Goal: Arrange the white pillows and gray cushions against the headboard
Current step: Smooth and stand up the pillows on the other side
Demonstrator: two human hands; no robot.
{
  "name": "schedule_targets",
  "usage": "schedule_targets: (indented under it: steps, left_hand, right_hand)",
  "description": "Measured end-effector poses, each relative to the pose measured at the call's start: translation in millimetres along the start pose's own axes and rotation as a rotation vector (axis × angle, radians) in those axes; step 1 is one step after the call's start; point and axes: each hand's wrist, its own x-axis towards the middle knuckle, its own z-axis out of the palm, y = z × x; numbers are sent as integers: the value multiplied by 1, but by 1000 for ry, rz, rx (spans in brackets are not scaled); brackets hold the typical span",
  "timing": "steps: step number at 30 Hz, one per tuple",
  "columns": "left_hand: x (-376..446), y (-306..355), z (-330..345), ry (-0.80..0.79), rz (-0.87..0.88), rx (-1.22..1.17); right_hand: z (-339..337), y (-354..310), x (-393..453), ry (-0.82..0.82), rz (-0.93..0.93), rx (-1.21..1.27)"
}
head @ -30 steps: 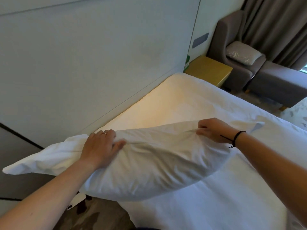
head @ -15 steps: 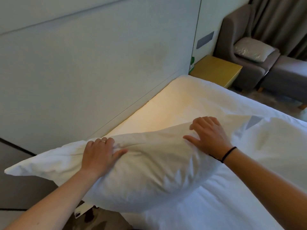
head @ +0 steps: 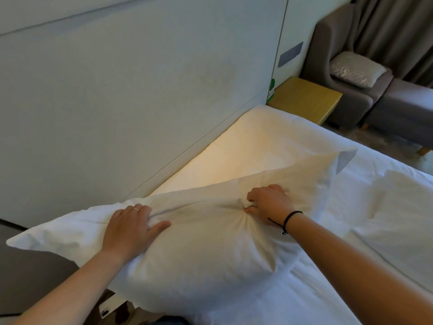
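A large white pillow (head: 199, 259) lies across the near left corner of the bed, its left end hanging past the mattress edge. My left hand (head: 131, 231) grips the pillow's upper edge, fingers bunching the cover. My right hand (head: 269, 205) is closed on a pinch of the cover near the pillow's middle. The pale padded headboard (head: 140, 102) rises along the left, with a strip of bare sheet between it and the pillow. A gray cushion (head: 356, 71) wrapped in clear plastic sits on the armchair at the far right.
The white bed (head: 363, 231) fills the right half. A yellow nightstand (head: 304, 99) stands beyond the bed's far corner, next to a gray armchair (head: 328, 55) and footstool (head: 407, 109). Curtains hang behind. A phone (head: 105, 310) lies on the floor under the pillow's edge.
My right hand slid left from the pillow's right end toward its middle and closed on the cover. The pillow moved a little toward the headboard. The left hand kept its grip.
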Motion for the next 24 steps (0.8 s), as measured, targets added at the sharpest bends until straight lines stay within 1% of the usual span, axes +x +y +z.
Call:
schedule_targets:
  steps: [2, 4, 6, 8, 13, 16, 18, 20, 21, 23, 24]
  left_hand:
    - [12, -5, 2, -31, 27, -16]
    - [27, -11, 3, -67, 40, -18]
    - [48, -17, 2, -85, 20, -46]
    - [77, -21, -7, -83, 11, -100]
    - [158, -28, -58, 8, 40, -267]
    - [214, -36, -93, 119, 35, -349]
    - [259, -40, -112, 188, 29, -395]
    - [298, -43, -118, 196, 10, -401]
    - [311, -45, -112, 173, -9, -394]
    - [320, -51, -85, 58, -49, -322]
    - [316, -57, -64, -35, -58, -258]
  right_hand:
    - [4, -8, 8, 44, 4, -24]
    - [3, -14, 15, 146, 34, 0]
    - [-9, -15, 24, 269, 79, 59]
    - [-32, -12, 41, 354, 123, 100]
    - [-114, -4, 107, 470, 184, 62]
    - [-173, -3, 170, 631, 195, 41]
    - [-211, -2, 223, 716, 250, 40]
    - [-232, -4, 274, 721, 365, 68]
    - [-232, -8, 295, 683, 428, 136]
    - [-203, -25, 324, 523, 518, 365]
    - [-175, -39, 331, 404, 539, 488]
